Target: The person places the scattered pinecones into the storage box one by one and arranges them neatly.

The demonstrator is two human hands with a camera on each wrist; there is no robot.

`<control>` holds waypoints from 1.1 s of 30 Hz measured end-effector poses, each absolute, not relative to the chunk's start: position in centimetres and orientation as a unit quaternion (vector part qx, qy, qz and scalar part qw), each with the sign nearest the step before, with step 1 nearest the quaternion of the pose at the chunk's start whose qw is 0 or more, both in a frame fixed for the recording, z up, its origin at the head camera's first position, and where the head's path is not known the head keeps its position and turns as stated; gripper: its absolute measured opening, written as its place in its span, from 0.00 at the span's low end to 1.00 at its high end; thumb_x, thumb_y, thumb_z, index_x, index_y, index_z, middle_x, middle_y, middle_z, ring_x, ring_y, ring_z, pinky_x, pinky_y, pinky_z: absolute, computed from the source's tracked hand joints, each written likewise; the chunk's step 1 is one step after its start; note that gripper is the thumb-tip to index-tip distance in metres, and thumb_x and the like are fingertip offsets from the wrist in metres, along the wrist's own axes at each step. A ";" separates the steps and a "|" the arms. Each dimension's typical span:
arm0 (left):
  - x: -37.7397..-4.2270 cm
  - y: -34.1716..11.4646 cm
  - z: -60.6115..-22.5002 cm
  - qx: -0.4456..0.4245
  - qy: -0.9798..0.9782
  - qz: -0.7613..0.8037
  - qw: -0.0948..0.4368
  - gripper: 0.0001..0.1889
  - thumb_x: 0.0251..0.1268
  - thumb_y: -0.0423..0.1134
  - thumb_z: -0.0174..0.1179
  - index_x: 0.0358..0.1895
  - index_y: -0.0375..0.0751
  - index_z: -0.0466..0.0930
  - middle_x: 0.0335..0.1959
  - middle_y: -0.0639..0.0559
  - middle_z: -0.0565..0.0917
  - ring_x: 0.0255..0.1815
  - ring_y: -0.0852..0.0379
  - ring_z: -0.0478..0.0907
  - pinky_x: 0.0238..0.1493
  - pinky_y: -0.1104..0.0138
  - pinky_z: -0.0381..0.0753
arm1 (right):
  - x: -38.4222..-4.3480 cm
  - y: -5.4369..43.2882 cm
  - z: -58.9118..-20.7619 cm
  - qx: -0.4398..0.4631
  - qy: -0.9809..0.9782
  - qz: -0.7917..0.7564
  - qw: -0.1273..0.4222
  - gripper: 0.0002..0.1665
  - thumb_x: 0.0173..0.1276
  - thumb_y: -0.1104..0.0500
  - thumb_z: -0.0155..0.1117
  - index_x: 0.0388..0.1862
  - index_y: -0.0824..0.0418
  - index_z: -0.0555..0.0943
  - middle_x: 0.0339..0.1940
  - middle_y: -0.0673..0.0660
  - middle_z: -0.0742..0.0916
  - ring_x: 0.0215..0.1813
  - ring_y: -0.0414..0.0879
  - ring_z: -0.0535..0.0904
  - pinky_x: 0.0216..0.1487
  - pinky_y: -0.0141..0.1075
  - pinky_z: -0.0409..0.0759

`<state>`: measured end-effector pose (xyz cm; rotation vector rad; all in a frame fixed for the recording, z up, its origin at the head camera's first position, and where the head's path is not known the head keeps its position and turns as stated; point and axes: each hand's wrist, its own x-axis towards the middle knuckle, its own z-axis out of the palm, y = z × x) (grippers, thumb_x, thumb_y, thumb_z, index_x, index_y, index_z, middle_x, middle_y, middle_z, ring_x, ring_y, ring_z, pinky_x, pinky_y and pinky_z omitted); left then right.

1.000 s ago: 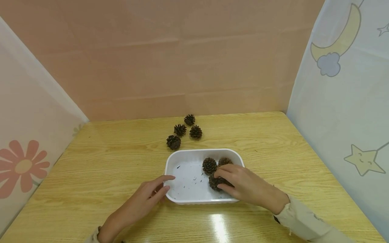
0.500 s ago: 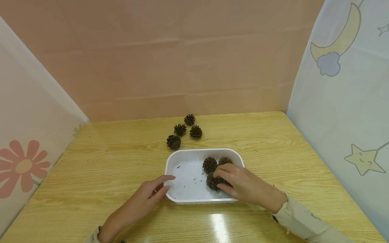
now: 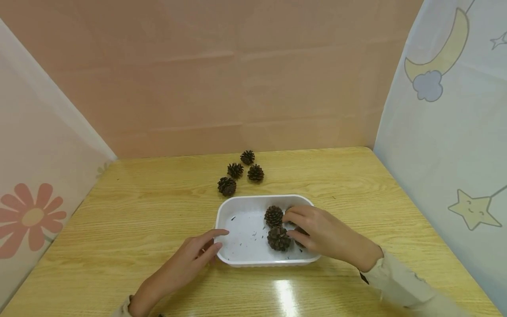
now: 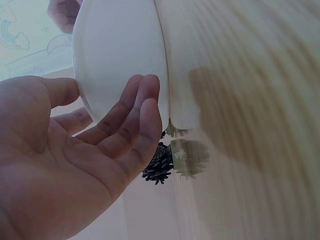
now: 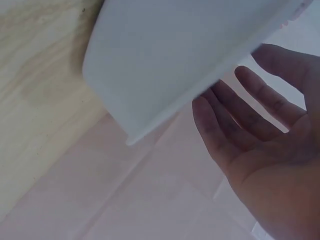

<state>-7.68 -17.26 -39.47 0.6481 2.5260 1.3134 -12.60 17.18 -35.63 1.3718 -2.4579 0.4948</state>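
Note:
A white tray (image 3: 245, 259) on the table holds several brown pine cones in its right half. The front pine cone (image 3: 279, 240) lies before another pine cone (image 3: 273, 216); others to their right are partly hidden by fingers. My right hand (image 3: 322, 231) reaches over the tray's right side, thumb at the front cone's edge and fingers apart; the right wrist view shows nothing gripped. At the left end, my left hand (image 3: 188, 259) rests on the tray with index finger and thumb over its rim. In the left wrist view the other fingers (image 4: 125, 120) lie against the outer wall, loosely bent.
Behind the tray several more pine cones (image 3: 227, 186) lie on the wooden table (image 3: 138, 211). Small dark flakes are scattered on the tray floor. A pinkish-brown sheet (image 3: 237, 88) stands at the back, with patterned sheets (image 3: 439, 145) at the sides.
My right hand has let go of the front pine cone, which shifted slightly left, and moved a little right with its fingers spreading. My left hand stays at the tray's rim.

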 end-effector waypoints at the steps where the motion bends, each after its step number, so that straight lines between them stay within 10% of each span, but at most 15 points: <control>1: -7.7 -17.3 -39.5 0.221 0.860 0.447 0.111 0.21 0.80 0.49 0.48 0.68 0.46 0.73 0.30 0.55 0.81 0.31 0.60 0.80 0.33 0.68 0.79 | -12.7 17.2 -35.5 0.476 -0.850 0.172 0.143 0.15 0.60 0.63 0.76 0.45 0.59 0.82 0.43 0.51 0.84 0.42 0.42 0.82 0.42 0.33 0.83; 33: -7.8 -17.2 -39.8 0.208 0.872 0.431 0.102 0.21 0.81 0.49 0.46 0.68 0.45 0.73 0.30 0.57 0.83 0.32 0.60 0.80 0.37 0.68 0.80 | -20.9 15.1 -32.0 0.392 -0.890 0.170 0.156 0.12 0.68 0.64 0.69 0.49 0.63 0.82 0.50 0.60 0.86 0.50 0.54 0.83 0.47 0.47 0.83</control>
